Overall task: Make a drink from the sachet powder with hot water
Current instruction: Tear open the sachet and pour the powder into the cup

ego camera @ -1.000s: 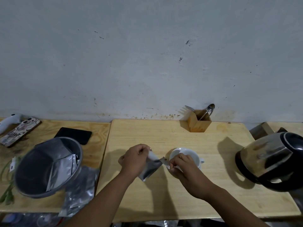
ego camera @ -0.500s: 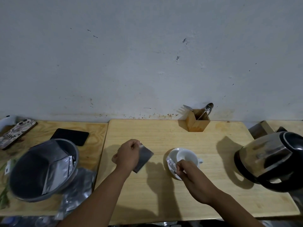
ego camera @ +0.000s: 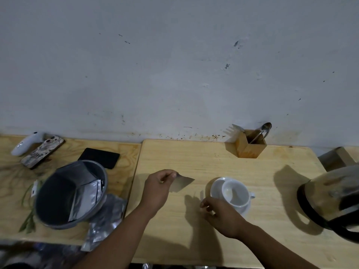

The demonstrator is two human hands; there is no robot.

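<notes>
Silver foil sachet (ego camera: 181, 183) hangs pinched by one corner in the left hand (ego camera: 158, 189), above the wooden table (ego camera: 213, 158). Right hand (ego camera: 221, 215), beside the white cup (ego camera: 235, 194) and saucer (ego camera: 215, 189), has fingers curled; whether they pinch anything cannot be told.

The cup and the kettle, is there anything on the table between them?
No. In the head view only bare wooden table and the kettle's shadow lie between it and the cup.

Wood table (ego camera: 213, 156): saucer (ego camera: 214, 188), kettle (ego camera: 334, 200), utensil box (ego camera: 250, 147).
</notes>
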